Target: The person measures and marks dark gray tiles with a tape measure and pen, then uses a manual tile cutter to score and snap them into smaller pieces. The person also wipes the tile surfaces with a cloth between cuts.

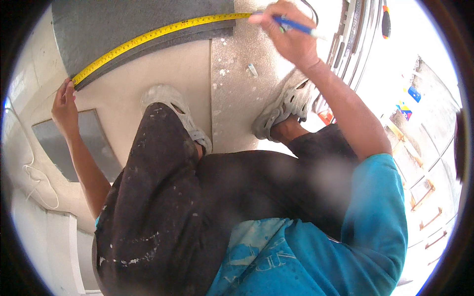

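A yellow tape measure (pixel 163 33) stretches in a shallow curve across a dark grey slab (pixel 133 15), close to its near edge. My left hand (pixel 64 106) is closed at the tape's left end, pinching it by the slab's left corner. The tape's other end reaches the fingers of my right hand (pixel 291 37), just past the slab's right edge. That hand is closed around a blue pen (pixel 298 25), which points away to the right. Whether the tape's case is also in this hand I cannot make out.
A smaller grey tile piece (pixel 81 143) lies beside my left forearm. Between my shoes is a speckled board (pixel 234 98) with a small whitish scrap (pixel 253 70). Long metal strips (pixel 353 39) and an orange-and-black handle (pixel 385 22) lie at the right. A white cable (pixel 42 185) runs at the left.
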A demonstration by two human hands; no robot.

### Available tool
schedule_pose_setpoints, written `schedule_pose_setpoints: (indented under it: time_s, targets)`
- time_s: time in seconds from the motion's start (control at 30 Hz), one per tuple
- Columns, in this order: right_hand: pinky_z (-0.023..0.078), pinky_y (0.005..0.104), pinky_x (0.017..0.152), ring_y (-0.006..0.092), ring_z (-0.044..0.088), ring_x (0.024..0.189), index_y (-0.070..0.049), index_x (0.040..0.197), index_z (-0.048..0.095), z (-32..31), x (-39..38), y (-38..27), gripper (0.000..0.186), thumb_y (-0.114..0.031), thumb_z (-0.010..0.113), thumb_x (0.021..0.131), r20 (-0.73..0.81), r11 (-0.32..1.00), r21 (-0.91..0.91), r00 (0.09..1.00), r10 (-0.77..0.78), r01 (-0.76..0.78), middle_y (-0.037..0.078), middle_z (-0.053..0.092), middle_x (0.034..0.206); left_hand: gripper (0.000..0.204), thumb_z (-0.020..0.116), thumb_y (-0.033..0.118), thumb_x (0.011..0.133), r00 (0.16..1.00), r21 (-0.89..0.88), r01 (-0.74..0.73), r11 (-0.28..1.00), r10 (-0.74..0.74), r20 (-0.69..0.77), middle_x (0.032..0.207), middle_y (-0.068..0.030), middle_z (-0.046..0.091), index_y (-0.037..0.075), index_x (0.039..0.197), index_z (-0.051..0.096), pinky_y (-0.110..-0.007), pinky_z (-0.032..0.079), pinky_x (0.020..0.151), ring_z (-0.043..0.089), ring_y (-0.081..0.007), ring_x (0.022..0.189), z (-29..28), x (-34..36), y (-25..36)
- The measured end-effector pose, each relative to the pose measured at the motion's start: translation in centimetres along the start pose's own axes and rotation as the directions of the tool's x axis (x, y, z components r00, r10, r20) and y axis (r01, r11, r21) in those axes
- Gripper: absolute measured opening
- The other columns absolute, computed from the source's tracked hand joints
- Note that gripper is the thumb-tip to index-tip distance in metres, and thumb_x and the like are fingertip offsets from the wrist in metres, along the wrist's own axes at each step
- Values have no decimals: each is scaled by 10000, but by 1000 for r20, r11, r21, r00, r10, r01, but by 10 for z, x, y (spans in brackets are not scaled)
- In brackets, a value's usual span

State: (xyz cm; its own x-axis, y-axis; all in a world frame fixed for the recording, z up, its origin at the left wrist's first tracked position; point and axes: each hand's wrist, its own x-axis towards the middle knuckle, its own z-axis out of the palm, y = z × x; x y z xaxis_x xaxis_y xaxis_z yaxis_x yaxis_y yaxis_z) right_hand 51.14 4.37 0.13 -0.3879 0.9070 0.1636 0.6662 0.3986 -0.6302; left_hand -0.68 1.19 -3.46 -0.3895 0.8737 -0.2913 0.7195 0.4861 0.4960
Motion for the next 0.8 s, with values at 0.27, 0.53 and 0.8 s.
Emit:
schedule_pose_setpoints:
  time_s: [0.27,0.53,0.8]
  targets:
    - [482,423,784,268,642,842,-155,1063,699,-12,6,17,230,-179,687,834,117,926,-377,993,23,23,69,650,886,383,647,411,945,999,105,50,993,-50,-4,1047,-29,743,160,1225,717,-269,519,832,677,-125,870,0,3,-7]
    - [491,423,742,255,637,867,-150,1076,679,-1,-9,36,228,-164,657,850,215,909,-408,977,8,82,49,634,879,380,650,417,941,997,107,75,991,-75,2,1020,-40,746,174,1225,720,-269,514,827,677,-124,872,0,4,-8]
    - [505,429,708,294,638,838,-142,1048,688,-6,-5,28,220,-97,628,841,255,947,-317,966,37,48,73,631,855,364,651,415,942,997,163,73,984,-71,-13,994,-35,746,183,1211,729,-258,508,801,676,-110,881,-2,-2,-2]
